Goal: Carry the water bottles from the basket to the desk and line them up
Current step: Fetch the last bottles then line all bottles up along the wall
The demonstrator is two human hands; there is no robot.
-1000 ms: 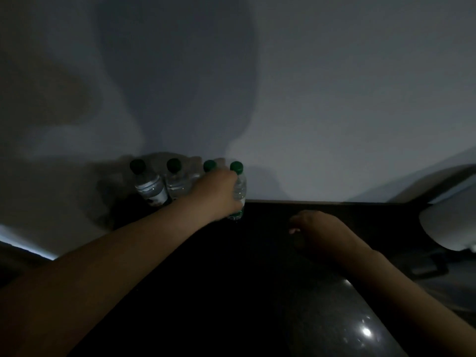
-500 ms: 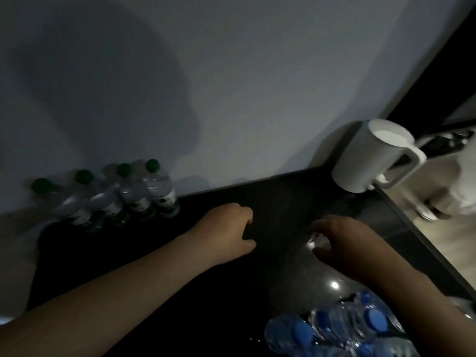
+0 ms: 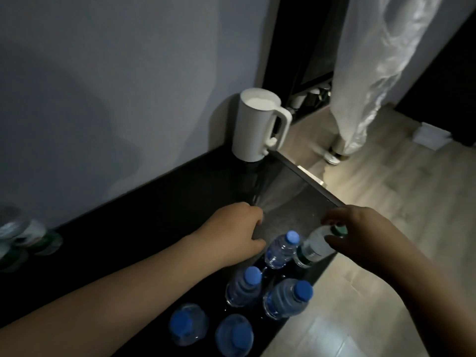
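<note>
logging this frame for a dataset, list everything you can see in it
blue-capped bottles: five, clear, near end of the desk by the hands
green-capped bottle: one, clear, tilted at the desk edge
blurred bottles: count unclear, green bases, far left by the wall
jug: one, white, far corner of the desk
desk: one, black, along the wall
plastic-wrapped item: one, white, standing on the floor
floor: light wood, right side
left hand: loosely curled, empty, beside a blue-capped bottle
right hand: holds the green-capped bottle near its top
</note>
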